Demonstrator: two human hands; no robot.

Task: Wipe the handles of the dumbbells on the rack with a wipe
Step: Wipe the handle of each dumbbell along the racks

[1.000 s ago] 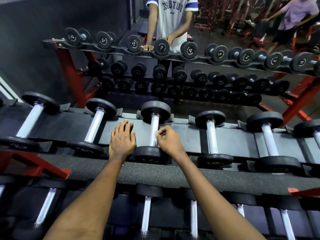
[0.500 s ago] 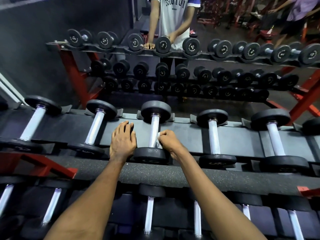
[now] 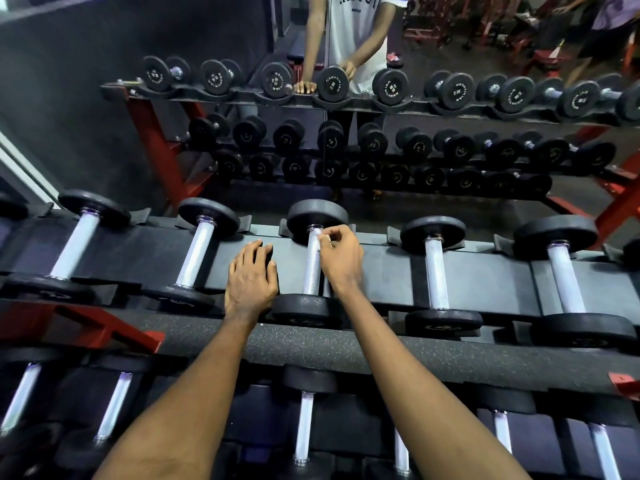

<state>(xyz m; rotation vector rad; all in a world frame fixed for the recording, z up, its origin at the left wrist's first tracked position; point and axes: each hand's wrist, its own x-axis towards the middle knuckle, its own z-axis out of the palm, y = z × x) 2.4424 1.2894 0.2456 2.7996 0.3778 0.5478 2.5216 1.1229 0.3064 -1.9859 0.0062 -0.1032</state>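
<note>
Several dumbbells with black heads and silver knurled handles lie across the top shelf of the rack (image 3: pixel 388 271). My right hand (image 3: pixel 341 256) pinches a small pale wipe (image 3: pixel 318 234) against the far end of the middle dumbbell's handle (image 3: pixel 311 271), just under its far head. My left hand (image 3: pixel 251 277) rests flat on the shelf, fingers straight, just left of that dumbbell and beside its near head. Most of the wipe is hidden by my fingers.
Neighbouring dumbbells lie left (image 3: pixel 195 258) and right (image 3: pixel 437 271) on the same shelf. A lower shelf holds more handles (image 3: pixel 303 427). A mirror behind shows the rack, a person in a white shirt (image 3: pixel 349 32) and another person at top right.
My right hand has slid from the near end of the middle handle up to its far end, still pinching the wipe. My left hand has stayed in place.
</note>
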